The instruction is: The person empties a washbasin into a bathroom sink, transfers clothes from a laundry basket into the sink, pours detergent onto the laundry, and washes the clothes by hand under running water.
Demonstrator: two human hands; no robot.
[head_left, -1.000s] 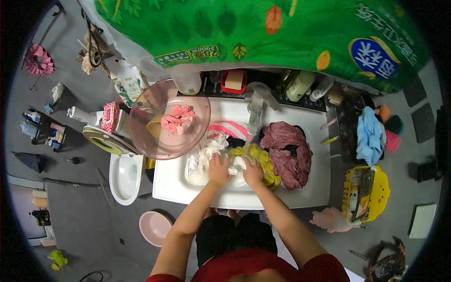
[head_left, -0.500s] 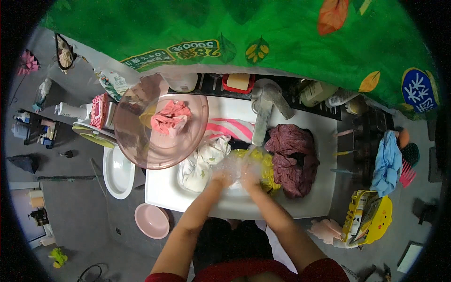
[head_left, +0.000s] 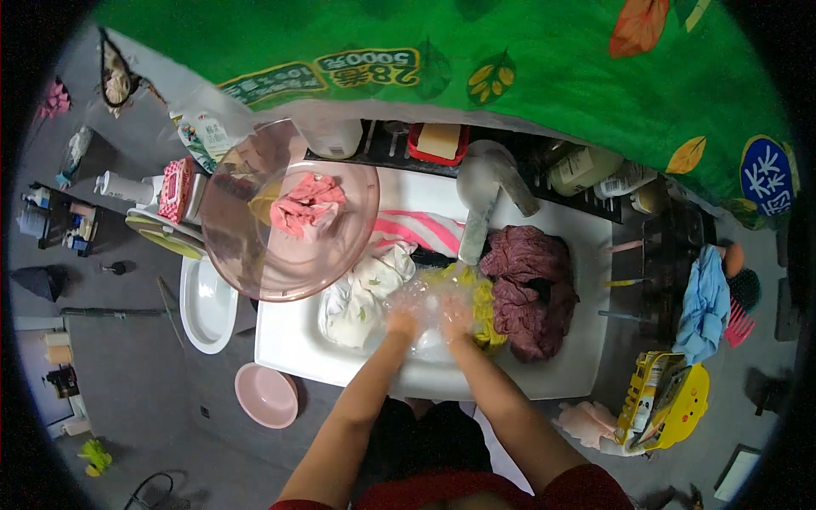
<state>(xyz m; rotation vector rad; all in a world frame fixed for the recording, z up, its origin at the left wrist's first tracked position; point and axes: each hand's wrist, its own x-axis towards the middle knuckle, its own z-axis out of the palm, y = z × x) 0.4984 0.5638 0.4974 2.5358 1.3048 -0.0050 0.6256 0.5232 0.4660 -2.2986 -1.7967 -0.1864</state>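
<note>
In the white sink [head_left: 293, 357], my left hand [head_left: 404, 318] and my right hand [head_left: 456, 320] are side by side beneath the grey faucet [head_left: 476, 229]. Bubbly, translucent water covers their fingers, so I cannot make out what they hold. Beside my left hand lies a white patterned cloth [head_left: 357, 297]. A yellow garment [head_left: 484, 316] is next to my right hand, partly under the splash. Further right is a bunched maroon garment [head_left: 531, 293]. A pink-and-white striped cloth [head_left: 416, 228] rests at the back of the basin.
A clear pinkish basin [head_left: 238, 246] holding a pink cloth [head_left: 308, 204] overhangs the sink's left side. A red soap dish [head_left: 438, 144] and bottles [head_left: 574, 174] line the back shelf. A green printed sheet [head_left: 382, 42] hangs ahead. A pink tub [head_left: 266, 395] stands lower left.
The splash around my hands has shifted, with clearer bubbles showing now. My hands stay in nearly the same place, and the whole view has moved slightly.
</note>
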